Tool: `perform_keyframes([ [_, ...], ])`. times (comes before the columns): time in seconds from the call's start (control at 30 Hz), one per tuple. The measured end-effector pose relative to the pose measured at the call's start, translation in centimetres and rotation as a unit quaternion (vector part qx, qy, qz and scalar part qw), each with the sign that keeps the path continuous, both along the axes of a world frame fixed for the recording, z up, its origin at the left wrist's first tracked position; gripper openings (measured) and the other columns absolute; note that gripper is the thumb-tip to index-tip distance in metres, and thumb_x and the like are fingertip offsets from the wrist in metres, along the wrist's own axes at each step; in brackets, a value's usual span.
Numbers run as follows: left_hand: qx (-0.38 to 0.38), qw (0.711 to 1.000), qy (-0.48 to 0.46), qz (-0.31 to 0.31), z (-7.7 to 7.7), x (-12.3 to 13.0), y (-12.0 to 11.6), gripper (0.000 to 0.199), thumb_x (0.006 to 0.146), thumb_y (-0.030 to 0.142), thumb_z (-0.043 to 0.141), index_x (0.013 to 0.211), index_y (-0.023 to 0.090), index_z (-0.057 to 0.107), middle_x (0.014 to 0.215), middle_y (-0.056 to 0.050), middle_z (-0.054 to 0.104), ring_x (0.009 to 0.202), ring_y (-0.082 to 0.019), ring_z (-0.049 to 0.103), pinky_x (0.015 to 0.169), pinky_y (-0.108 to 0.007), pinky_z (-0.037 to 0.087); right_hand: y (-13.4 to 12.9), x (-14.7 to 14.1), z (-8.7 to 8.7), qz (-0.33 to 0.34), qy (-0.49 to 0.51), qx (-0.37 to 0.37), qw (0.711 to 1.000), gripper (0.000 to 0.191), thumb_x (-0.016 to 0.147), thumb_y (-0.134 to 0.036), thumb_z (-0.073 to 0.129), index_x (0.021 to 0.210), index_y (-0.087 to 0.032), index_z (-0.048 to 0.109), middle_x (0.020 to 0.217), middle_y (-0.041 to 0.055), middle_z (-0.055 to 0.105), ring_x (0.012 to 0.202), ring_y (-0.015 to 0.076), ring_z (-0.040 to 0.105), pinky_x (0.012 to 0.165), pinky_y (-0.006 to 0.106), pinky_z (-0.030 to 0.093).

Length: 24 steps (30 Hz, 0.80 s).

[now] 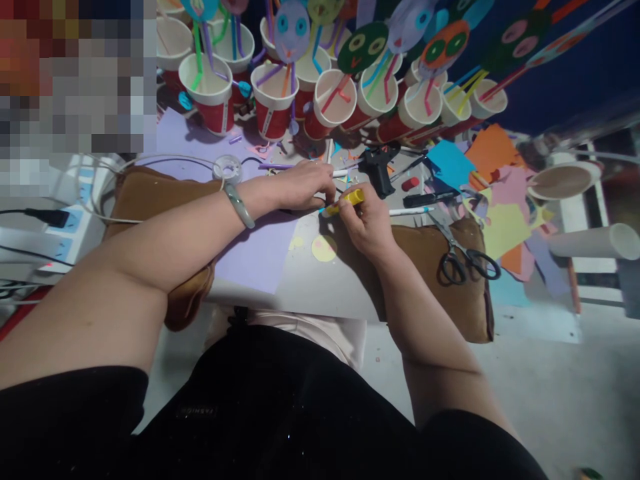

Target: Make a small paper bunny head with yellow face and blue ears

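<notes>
My right hand is closed around a yellow marker, which lies slanted in its fingers over the table. Close by on the left, my left hand is held low, its fingers bent and a little apart, with nothing visible in them. A white pen lies just beyond its fingertips. Below the hands, a round yellow paper piece with pinkish spots rests on the table. Another white pen is to the right of my right hand.
Red-and-white paper cups with straws and paper faces line the back. A black glue gun, black-handled scissors, coloured paper scraps and a clear tape roll lie around. Brown cushions sit at the table's front edge.
</notes>
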<state>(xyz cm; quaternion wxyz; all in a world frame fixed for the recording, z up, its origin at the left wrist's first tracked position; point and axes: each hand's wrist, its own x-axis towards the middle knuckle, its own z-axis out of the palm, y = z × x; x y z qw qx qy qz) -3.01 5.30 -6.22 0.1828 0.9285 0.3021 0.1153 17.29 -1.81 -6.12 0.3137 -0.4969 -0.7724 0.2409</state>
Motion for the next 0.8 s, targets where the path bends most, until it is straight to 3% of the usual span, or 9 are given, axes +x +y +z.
perform_keyframes([
  [0.13,-0.012,1.0,0.0,0.001,0.2,0.0,-0.1,0.02,0.088,0.026,0.066,0.102,0.028,0.081,0.104,-0.007,0.068,0.104,-0.024,0.062,0.09,-0.036,0.043,0.1,0.3,0.3,0.007,0.002,-0.03,1.0,0.029,0.095,-0.054,0.056,0.092,-0.025,0.057,0.069,-0.0008,0.054,0.063,0.0173,0.049,0.063,0.035,0.045],
  [0.33,-0.018,1.0,0.01,-0.004,0.5,-0.1,-0.1,0.021,0.088,0.024,0.065,0.1,0.028,0.082,0.105,-0.006,0.067,0.106,-0.023,0.062,0.092,-0.036,0.042,0.6,2.0,0.8,-0.063,0.054,-0.003,0.997,0.024,0.098,-0.05,0.051,0.093,-0.027,0.057,0.073,-0.0002,0.057,0.065,0.0175,0.051,0.064,0.035,0.047],
  [0.57,-0.008,1.0,0.018,0.006,0.3,0.0,-0.1,0.023,0.088,0.025,0.066,0.104,0.028,0.081,0.105,-0.007,0.067,0.104,-0.023,0.062,0.089,-0.035,0.043,0.2,0.8,0.0,-0.007,0.02,-0.004,1.0,0.033,0.097,-0.057,0.053,0.097,-0.025,0.059,0.074,0.001,0.058,0.068,0.0182,0.053,0.067,0.036,0.049],
  [0.8,-0.001,1.0,0.001,-0.007,0.0,-0.1,0.1,0.022,0.088,0.026,0.065,0.103,0.028,0.081,0.103,-0.006,0.068,0.104,-0.022,0.062,0.091,-0.034,0.043,0.0,0.3,0.3,0.007,-0.001,-0.015,1.0,0.035,0.097,-0.06,0.053,0.091,-0.025,0.057,0.07,-0.0005,0.056,0.062,0.0168,0.051,0.063,0.034,0.045],
])
